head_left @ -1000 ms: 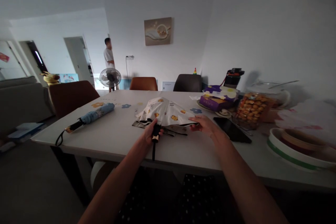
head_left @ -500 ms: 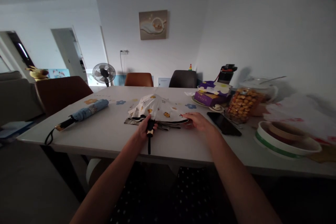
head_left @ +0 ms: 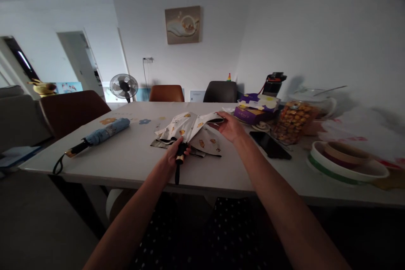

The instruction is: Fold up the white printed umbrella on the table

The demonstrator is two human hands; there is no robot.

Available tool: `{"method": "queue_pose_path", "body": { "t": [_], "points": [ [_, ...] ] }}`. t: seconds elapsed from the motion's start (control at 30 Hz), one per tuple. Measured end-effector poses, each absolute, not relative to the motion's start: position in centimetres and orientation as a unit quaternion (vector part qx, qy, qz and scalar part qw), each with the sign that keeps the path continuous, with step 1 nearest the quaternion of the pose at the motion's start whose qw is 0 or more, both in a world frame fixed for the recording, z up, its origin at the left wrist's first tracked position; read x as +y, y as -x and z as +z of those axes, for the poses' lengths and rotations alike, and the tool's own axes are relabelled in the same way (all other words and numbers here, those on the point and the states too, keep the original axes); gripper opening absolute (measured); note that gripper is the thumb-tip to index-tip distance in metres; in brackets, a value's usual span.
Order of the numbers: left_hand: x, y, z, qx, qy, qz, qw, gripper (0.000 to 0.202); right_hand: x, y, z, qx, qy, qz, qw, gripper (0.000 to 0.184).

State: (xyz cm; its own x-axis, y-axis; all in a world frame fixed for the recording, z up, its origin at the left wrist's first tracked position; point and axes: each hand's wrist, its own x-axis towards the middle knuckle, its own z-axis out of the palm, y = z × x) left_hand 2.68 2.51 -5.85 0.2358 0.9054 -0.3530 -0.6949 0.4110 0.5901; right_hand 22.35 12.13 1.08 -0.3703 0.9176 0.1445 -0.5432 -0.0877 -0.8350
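A white umbrella [head_left: 186, 125] with small yellow and brown prints and a dark edge lies on the table, its canopy collapsed in loose folds. Its black handle with a gold band and wrist strap points toward me, and my left hand [head_left: 174, 152] is wrapped round it. With thumb and fingers, my right hand [head_left: 230, 126] pinches the edge of one canopy panel and holds it up to the right. Other panels lie spread beneath it. Farther left rests a blue folded umbrella [head_left: 107, 131] with a black and gold handle, touched by neither hand.
To the right are a black phone [head_left: 270, 144], a jar of brown snacks [head_left: 294, 122], purple boxes [head_left: 253, 112], a dark bottle [head_left: 272, 84] and nested bowls [head_left: 346, 162]. Chairs [head_left: 166, 93] stand at the far side, and a fan [head_left: 124, 86] is behind the table [head_left: 133, 164].
My right hand has moved up and slightly left, lifting a canopy panel's edge off the folds below. My left hand keeps its hold on the handle. The view has tilted slightly.
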Motion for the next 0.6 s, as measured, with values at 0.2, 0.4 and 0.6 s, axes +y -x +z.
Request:
{"method": "queue_pose_path", "body": {
  "t": [0.2,0.4,0.6],
  "points": [
    [2.4,-2.4,-5.8,0.348,-0.179,0.475,0.788,0.042,11.5,-16.7,4.4,-0.494,0.217,0.650,0.536,0.007],
    [1.5,-3.4,-4.5,0.403,-0.211,0.455,0.766,0.038,12.6,-12.7,5.3,-0.645,0.298,0.439,0.550,0.013],
    [1.5,-3.5,-4.7,0.393,-0.253,0.472,0.748,0.030,13.1,-10.5,5.3,-0.766,0.313,0.322,0.460,0.015]
  ]
}}
